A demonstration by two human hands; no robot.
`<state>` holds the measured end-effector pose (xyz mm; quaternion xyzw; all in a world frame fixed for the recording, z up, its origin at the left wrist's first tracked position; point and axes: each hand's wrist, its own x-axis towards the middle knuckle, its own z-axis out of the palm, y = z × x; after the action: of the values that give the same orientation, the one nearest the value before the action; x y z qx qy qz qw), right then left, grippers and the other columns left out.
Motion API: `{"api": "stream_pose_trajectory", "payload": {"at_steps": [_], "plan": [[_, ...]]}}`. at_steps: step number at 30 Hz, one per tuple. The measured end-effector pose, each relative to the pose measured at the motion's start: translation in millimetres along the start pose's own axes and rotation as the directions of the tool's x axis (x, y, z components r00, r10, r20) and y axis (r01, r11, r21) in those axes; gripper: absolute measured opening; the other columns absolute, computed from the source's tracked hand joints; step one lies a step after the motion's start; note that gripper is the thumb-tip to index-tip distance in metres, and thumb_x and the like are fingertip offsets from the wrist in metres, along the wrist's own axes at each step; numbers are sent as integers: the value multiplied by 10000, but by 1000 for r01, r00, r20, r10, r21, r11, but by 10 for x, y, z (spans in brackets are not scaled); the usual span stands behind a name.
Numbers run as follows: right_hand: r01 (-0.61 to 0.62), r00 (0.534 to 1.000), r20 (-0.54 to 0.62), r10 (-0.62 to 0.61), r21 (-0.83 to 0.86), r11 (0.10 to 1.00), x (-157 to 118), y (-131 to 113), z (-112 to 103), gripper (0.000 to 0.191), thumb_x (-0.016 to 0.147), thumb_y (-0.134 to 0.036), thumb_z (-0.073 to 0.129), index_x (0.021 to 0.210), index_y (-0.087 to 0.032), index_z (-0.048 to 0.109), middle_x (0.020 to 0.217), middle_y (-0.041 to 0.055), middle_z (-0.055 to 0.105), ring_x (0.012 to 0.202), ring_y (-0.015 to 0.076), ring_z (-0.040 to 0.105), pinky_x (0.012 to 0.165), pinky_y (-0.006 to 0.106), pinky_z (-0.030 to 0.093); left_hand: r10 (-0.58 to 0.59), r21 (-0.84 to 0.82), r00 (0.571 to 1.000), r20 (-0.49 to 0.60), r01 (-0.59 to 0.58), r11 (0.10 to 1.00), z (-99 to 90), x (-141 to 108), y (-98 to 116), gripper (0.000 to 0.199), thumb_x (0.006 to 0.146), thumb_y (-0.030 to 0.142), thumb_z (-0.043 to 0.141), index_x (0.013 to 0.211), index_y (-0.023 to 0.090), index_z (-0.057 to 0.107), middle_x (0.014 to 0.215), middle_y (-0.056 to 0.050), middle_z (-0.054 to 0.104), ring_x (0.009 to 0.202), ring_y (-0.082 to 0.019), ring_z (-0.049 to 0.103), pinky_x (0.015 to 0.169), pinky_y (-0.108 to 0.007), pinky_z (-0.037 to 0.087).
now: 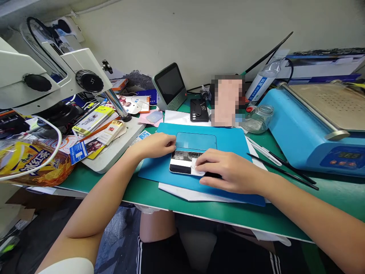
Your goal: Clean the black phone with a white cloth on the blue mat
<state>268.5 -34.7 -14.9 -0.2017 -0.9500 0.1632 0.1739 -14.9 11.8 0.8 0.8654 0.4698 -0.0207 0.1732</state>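
Observation:
A phone-sized device (180, 163) with black and white bands across its face lies on the blue mat (234, 142). Just beyond it is a clear, dark-edged panel (196, 140), and the mat's blue shows through. My left hand (159, 145) has its fingers curled together at the left corner where panel and device meet; what they pinch is hidden. With my right hand (224, 169) I press a small white wipe (196, 167) against the device's face, the fingers bent over it. Part of the device is covered by that hand.
A microscope (82, 76) stands at left beside cards and a drink bottle (37, 161). Behind the mat are a smart display (171, 85) and a black phone case (199, 110). Tweezers (282, 171), a glass jar (259, 118) and a blue heating machine (299, 129) are at right.

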Motion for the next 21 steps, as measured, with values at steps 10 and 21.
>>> {"api": "stream_pose_trajectory", "payload": {"at_steps": [10, 21], "plan": [[-21, 999, 35, 20, 14, 1000, 3, -19, -13, 296, 1009, -392, 577, 1164, -195, 734, 1200, 114, 721, 1071, 258, 655, 849, 379, 555, -1, 10, 1000, -1, 1, 1000, 6, 3, -17, 169, 933, 312, 484, 795, 234, 544, 770, -9, 682, 691, -204, 594, 592, -302, 342], [-11, 1000, 3, 11, 0, 1000, 4, -6, -9, 281, 1008, -369, 575, 1138, -188, 747, 1176, 120, 734, 1054, 260, 665, 838, 387, 562, 4, 10, 1000, -8, -4, 1000, -2, -2, -12, 177, 933, 319, 477, 793, 237, 546, 771, -11, 685, 693, -209, 601, 594, -309, 346]]}}
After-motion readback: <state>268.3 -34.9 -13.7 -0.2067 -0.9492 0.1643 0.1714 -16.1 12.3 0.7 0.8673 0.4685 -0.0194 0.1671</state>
